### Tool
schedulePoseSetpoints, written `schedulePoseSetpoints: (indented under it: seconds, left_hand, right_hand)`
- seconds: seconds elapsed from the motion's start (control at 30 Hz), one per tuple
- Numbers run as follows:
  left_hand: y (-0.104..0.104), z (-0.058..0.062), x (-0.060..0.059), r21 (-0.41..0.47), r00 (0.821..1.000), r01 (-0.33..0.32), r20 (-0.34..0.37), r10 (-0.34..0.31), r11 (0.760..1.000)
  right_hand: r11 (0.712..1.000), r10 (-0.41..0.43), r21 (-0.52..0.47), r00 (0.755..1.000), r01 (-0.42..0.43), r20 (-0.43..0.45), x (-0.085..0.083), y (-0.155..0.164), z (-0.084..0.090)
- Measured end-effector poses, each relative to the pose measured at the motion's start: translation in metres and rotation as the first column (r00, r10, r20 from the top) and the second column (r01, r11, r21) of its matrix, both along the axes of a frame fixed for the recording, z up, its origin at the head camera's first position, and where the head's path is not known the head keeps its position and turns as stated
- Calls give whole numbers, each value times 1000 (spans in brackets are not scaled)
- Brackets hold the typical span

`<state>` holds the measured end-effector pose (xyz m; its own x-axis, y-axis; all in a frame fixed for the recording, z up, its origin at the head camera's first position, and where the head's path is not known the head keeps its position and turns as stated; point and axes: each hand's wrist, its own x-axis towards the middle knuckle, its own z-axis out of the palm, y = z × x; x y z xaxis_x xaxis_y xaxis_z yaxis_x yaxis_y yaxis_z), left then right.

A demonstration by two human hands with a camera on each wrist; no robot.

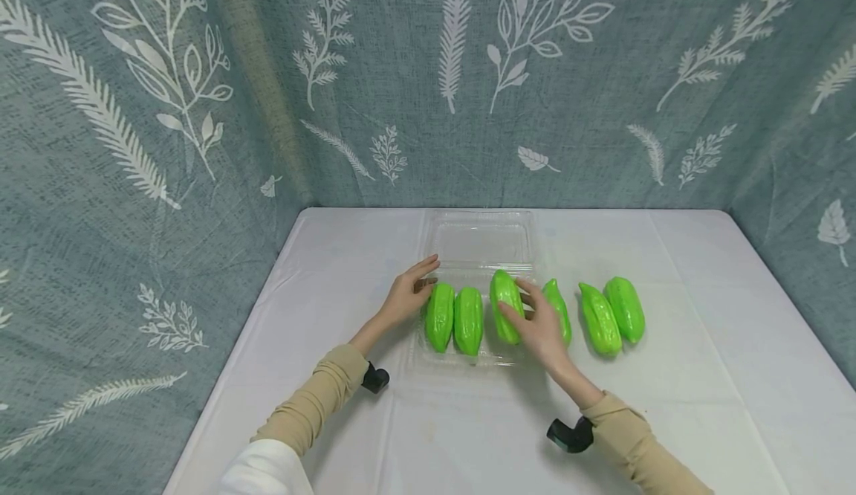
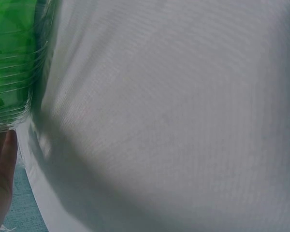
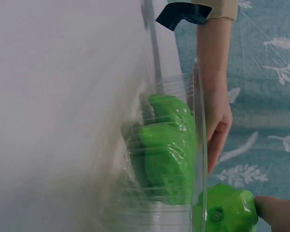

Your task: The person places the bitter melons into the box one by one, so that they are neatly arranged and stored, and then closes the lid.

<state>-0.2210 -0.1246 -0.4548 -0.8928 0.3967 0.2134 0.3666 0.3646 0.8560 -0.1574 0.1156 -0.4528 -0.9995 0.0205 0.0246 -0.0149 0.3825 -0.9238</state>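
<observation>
A green gourd [image 1: 505,305] is gripped by the right hand [image 1: 540,329], fingers and thumb curled round it, and is held tilted over the middle of a clear plastic tray [image 1: 498,359] on the white table [image 1: 702,406]. In the right wrist view the same gourd [image 3: 227,208] is seen just outside the tray's transparent wall [image 3: 199,145], with a fingertip [image 3: 275,210] against it.

Two more gourds [image 1: 454,319] are lying side by side in the left part of the tray, touching each other. The tray's left edge is touched by the left hand [image 1: 406,296], its fingers stretched out fairly straight along the rim; nothing is seen clasped in it. The open lid [image 1: 480,241] is laid flat behind the tray, toward the wall.

Just right of the tray a fourth gourd [image 1: 558,308] is partly covered by the right hand. Beyond it a pair of gourds [image 1: 611,314] is set together on the cloth, near but apart from the tray.

Open cloth is left to the right and in front; the table is bounded behind and at both sides by a leaf-printed curtain [image 1: 200,108].

The left wrist view is filled by blurred cloth, with only a green strip behind ribbed plastic [image 2: 12,63] and a cut-off bit of hand [image 2: 1,179] at its edge.
</observation>
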Motion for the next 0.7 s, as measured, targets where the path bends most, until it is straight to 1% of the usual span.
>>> schedulePoseSetpoints:
  seconds: [0.2, 0.33, 0.47, 0.7]
  left_hand:
    - [0, -1, 0, 3, 1000, 5, -6, -5, 1000]
    - [-1, -1, 0, -4, 1000, 2, -7, -2, 1000]
    - [0, -1, 0, -7, 1000, -2, -8, 2, 1000]
    - [-1, -2, 0, 1, 1000, -1, -6, 1, 1000]
  right_hand:
    - [999, -2, 48, 1000, 1, 18, 0, -6, -6]
    - [997, -8, 79, 1000, 7, 15, 2, -10, -9]
    - [996, -14, 90, 1000, 13, 16, 4, -13, -13]
    - [993, -5, 117, 999, -1, 54, 2, -14, -18]
